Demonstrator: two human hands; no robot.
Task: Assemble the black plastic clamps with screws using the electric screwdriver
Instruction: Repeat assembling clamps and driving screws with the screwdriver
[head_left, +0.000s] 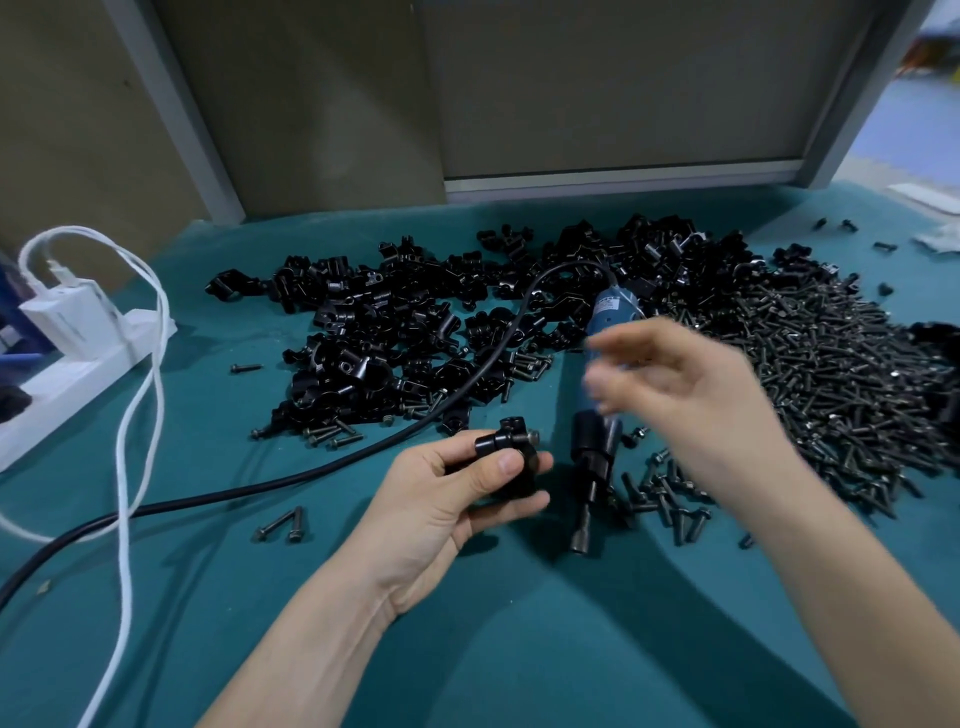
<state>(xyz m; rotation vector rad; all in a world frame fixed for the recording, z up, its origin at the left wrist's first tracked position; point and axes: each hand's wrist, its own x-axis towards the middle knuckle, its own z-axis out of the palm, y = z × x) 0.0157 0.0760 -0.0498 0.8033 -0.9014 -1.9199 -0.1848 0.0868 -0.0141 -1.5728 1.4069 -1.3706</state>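
My left hand (452, 499) grips a black plastic clamp (506, 457) with a screw head showing at its right side. The blue electric screwdriver (597, 410) lies on the teal mat (467, 649), its bit pointing toward me, just right of the clamp. My right hand (691, 395) hovers blurred above the screwdriver's body, fingers loosely spread and holding nothing. A heap of black clamps (415, 332) covers the middle of the mat. A big pile of dark screws (831, 384) lies to the right.
The screwdriver's black cable (311, 473) curves left across the mat. A white power strip with a plug (67, 353) and white cables (140, 364) sit at the left edge. Loose screws (283, 525) lie near my left hand. Grey panels stand behind.
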